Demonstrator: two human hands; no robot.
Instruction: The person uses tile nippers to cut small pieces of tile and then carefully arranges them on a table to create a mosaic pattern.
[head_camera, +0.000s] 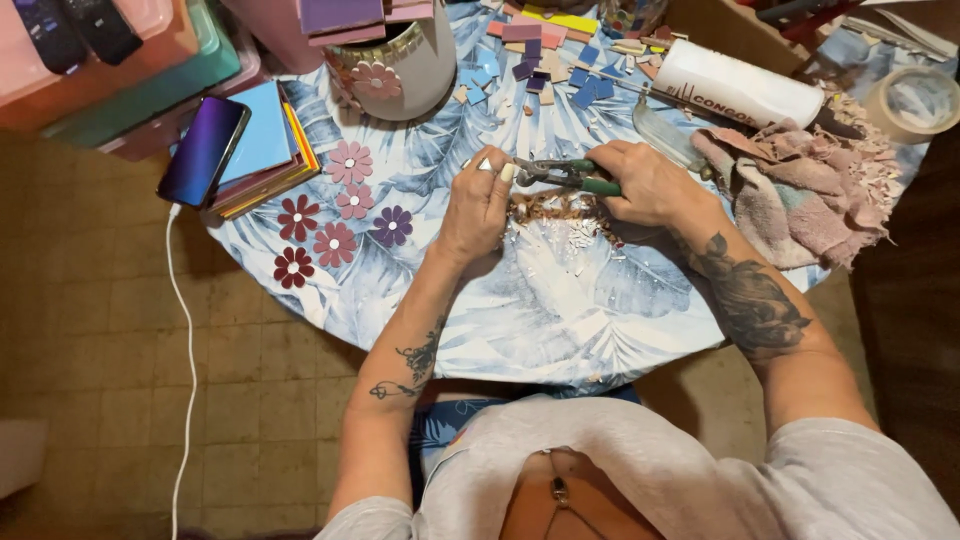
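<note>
A: What does each grip hold?

B: The right hand (650, 185) is closed around the green-handled tile nippers (565, 175). The left hand (478, 205) pinches a small pale tile piece (486, 164) at the nippers' nose.

A: What seems done?

B: Left of the left grip, six finished mosaic flowers (335, 215) lie on the leaf-print tabletop (560, 310). Directly under both grips sits a heap of tile chips (560, 215).

A: And left?

B: Beyond the grips, loose blue and purple tiles (555, 60) lie uncut, so I'd judge plenty of cutting remains.
</note>
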